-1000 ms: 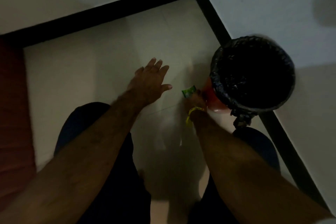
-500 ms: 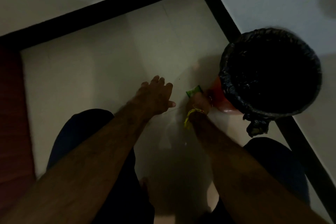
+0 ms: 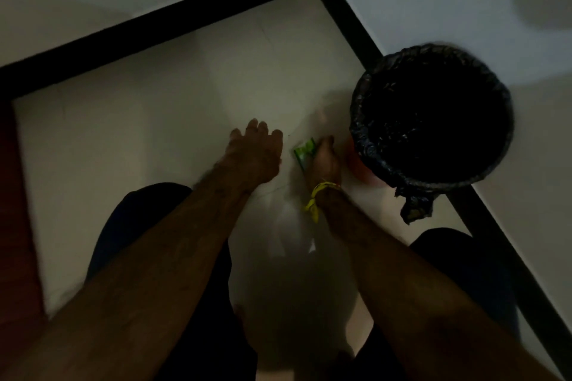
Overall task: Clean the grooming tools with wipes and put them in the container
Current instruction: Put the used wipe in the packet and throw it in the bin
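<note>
The scene is dim and blurred. My right hand (image 3: 323, 161), with a yellow thread around its wrist, grips a small green packet (image 3: 305, 151) low over the pale floor, just left of a bin. My left hand (image 3: 253, 153) hovers beside it with fingers straight and spread, holding nothing. The bin (image 3: 365, 120) is lined with a black bag; a reddish wall shows under the liner. What the green packet contains cannot be made out. No grooming tools are visible.
The floor (image 3: 154, 133) is a pale tile corner bordered by a black skirting (image 3: 185, 15) and white walls. A dark red surface (image 3: 15, 210) runs along the left edge. My knees in dark trousers sit below both arms.
My left hand has moved closer to the right hand and the green packet. The view has shifted, so the bin now sits farther right and lower. The right hand keeps its grip.
</note>
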### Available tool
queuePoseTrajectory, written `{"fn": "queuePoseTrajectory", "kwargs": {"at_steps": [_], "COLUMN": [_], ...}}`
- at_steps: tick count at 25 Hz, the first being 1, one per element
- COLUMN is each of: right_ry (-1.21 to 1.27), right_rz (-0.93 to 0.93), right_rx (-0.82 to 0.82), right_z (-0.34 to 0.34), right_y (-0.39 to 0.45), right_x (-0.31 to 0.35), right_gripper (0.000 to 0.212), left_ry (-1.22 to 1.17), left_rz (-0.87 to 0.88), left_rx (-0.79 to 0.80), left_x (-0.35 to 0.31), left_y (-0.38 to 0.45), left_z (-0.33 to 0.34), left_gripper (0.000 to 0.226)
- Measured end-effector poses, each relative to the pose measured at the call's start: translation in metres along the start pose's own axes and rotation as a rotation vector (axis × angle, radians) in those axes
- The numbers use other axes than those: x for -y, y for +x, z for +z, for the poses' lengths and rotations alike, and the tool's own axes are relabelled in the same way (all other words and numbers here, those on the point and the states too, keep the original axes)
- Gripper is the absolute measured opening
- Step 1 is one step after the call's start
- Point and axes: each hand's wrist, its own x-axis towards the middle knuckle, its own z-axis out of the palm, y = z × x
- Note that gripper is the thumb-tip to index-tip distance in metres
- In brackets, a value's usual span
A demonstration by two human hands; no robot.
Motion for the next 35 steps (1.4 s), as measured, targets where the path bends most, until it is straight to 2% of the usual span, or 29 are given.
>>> {"fn": "queuePoseTrajectory", "kwargs": {"at_steps": [1, 3, 5, 7, 8, 10, 12, 14, 17, 20, 22, 24, 25, 31, 35], "right_ry": [0.048, 0.196, 0.312, 0.422, 0.424, 0.33, 0.19, 0.074, 0.005, -0.132, -0.226, -0.251, -0.257, -0.211, -0.16], "right_rz": [-0.051, -0.164, -0.23, -0.256, -0.234, -0.143, -0.003, 0.123, 0.183, 0.181, 0.126, 0.048, 0.025, 0.054, 0.099], "right_rx": [-0.048, -0.189, -0.351, -0.497, -0.539, -0.524, -0.433, -0.324, -0.21, -0.17, -0.228, -0.278, -0.289, -0.241, -0.241], "right_z": [-0.007, -0.04, -0.089, -0.143, -0.168, -0.207, -0.226, -0.225, -0.211, -0.194, -0.19, -0.196, -0.202, -0.223, -0.239], "right_y": [-0.01, -0.04, -0.07, -0.077, -0.073, -0.05, -0.018, 0.004, 0.017, 0.018, 0.016, 0.011, 0.006, -0.045, -0.1], "right_x": [0.011, 0.038, 0.055, 0.058, 0.056, 0.046, 0.03, 0.017, 0.008, 0.003, 0.004, 0.009, 0.016, 0.064, 0.085], "right_gripper": [0.047, 0.039, 0.027, 0.02, 0.018, 0.02, 0.026, 0.026, 0.041, 0.053, 0.054, 0.053, 0.051, 0.043, 0.042], "left_ry": [-0.032, -0.17, -0.378, -0.521, -0.61, -0.822, -1.015, -1.101, -1.036, -0.953, -0.722, -0.484, -0.408, -0.09, -0.096], "left_rz": [-0.041, -0.077, -0.018, 0.088, 0.149, 0.213, 0.215, 0.2, 0.186, 0.2, 0.166, 0.137, 0.131, 0.132, 0.058], "left_rx": [-0.052, -0.282, -0.585, -0.723, -0.711, -0.566, -0.431, -0.407, -0.455, -0.435, -0.553, -0.731, -0.769, -0.624, -0.569], "left_x": [0.001, 0.0, -0.01, -0.032, -0.046, -0.073, -0.092, -0.099, -0.1, -0.091, -0.078, -0.066, -0.065, -0.083, -0.071], "left_y": [0.002, 0.006, 0.006, -0.002, -0.004, -0.006, 0.0, 0.006, 0.009, 0.001, -0.002, -0.008, -0.013, -0.043, -0.108], "left_z": [-0.005, -0.022, -0.04, -0.054, -0.056, -0.049, -0.042, -0.039, -0.039, -0.037, -0.038, -0.043, -0.048, -0.111, -0.141], "left_gripper": [0.059, 0.052, 0.042, 0.045, 0.048, 0.051, 0.065, 0.075, 0.072, 0.078, 0.081, 0.075, 0.071, 0.064, 0.063]}}
